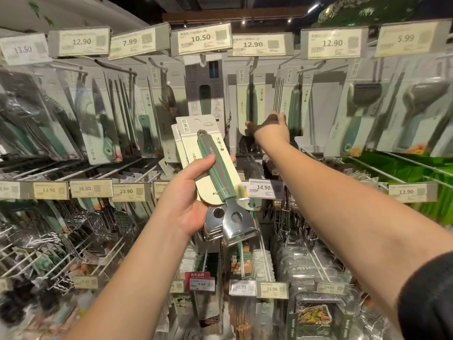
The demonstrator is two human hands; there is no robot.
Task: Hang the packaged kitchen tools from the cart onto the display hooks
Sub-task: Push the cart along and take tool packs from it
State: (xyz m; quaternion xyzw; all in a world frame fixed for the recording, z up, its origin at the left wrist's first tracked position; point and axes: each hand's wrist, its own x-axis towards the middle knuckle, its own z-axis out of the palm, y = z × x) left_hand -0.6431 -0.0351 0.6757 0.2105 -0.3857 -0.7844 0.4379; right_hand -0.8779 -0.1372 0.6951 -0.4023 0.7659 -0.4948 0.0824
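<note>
The left hand (188, 204) grips a small stack of green-handled steel kitchen tools on cream backing cards (215, 173), thumb curled over the front of the top handle and fingers wrapped behind the cards. The stack is held upright in front of the display, tilted slightly left, with the shiny slotted steel heads (232, 224) hanging below the palm and the card tops with their hang holes pointing up.

The right hand (269, 130) reaches forward to the top row and touches the lower edge of a hanging pale card with a green-handled tool (251, 104), under the tag reading 12.90. Its fingers are partly hidden by shadow and by the card, so I cannot tell whether they pinch it or only rest on it. A dark sleeve (426, 298) covers the right upper arm at the lower right edge.

The wall of metal display hooks (157, 65) is crowded. Along the top run cream price tags (201, 39) reading 13.50, 12.90, 7.99, 10.50, 12.90, 12.90 and 5.99, each above packs of knives, skewers, graters and peelers in clear blister cards. A grey perforated grater pack (204, 87) hangs just behind the held stack. A white 14.90 tag (263, 187) juts out on the middle rail, just right of the stack. Lower rows hold metal graters (98, 224), more tags and bagged goods (311, 315).
</note>
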